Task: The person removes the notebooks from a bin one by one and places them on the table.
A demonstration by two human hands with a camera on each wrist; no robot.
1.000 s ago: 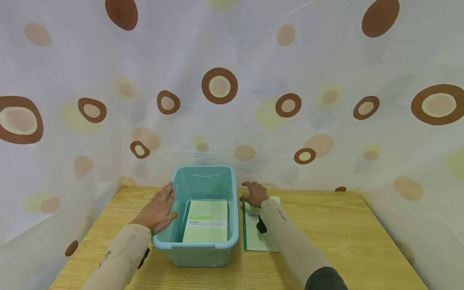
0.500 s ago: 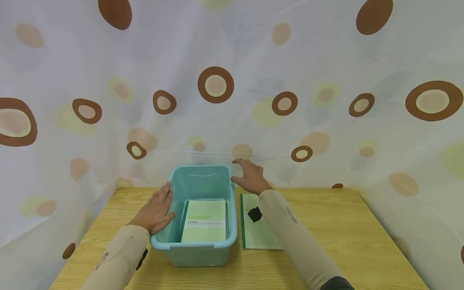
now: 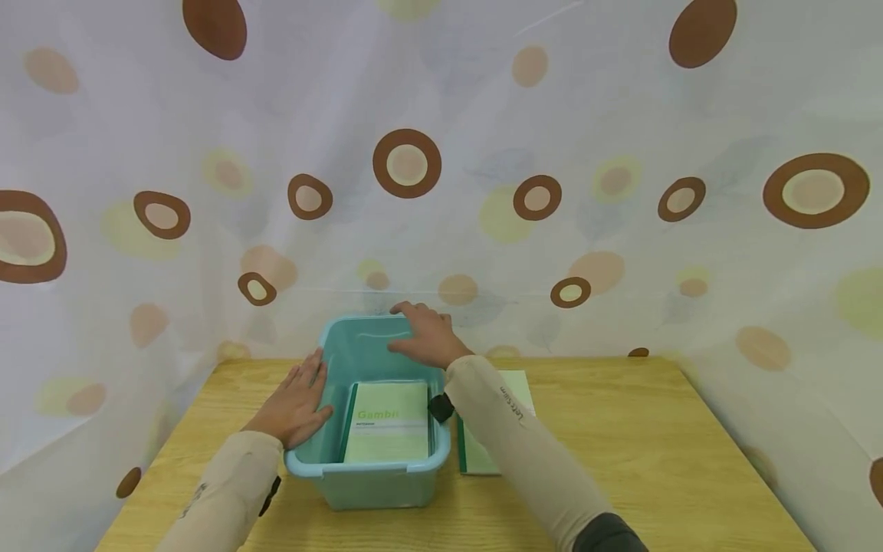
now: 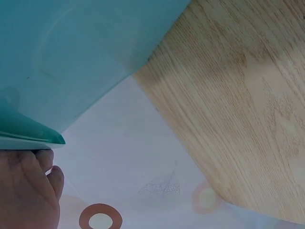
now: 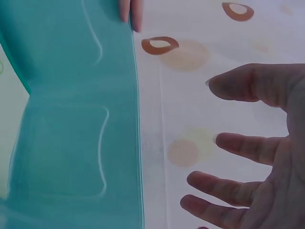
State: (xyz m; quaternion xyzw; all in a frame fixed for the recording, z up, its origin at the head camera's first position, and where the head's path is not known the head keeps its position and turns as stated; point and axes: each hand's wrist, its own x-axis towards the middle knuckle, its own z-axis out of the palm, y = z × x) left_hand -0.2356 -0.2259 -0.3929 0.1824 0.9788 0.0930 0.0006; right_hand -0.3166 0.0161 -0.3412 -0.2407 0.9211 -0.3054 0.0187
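Note:
A light blue plastic basin (image 3: pixel 366 468) stands left of centre on the table. Inside it lies a pale green notebook (image 3: pixel 388 437) marked "Gambit", with edges of others showing beneath. My left hand (image 3: pixel 293 406) rests on the basin's left rim, fingers straight; its fingertips (image 5: pixel 136 21) show at the rim in the right wrist view. Above the basin's back right part is my right hand (image 3: pixel 429 337), fingers spread and holding nothing. Another notebook (image 3: pixel 477 456) with a green spine lies right of the basin, partly hidden by my right forearm.
The wooden table (image 3: pixel 621 445) extends right of the basin and the loose notebook. A white curtain (image 3: pixel 483 245) with brown and yellow spots hangs behind and along both sides.
My right hand has risen from beside the loose notebook and moved left over the basin's back right part. My left hand has stayed on the rim.

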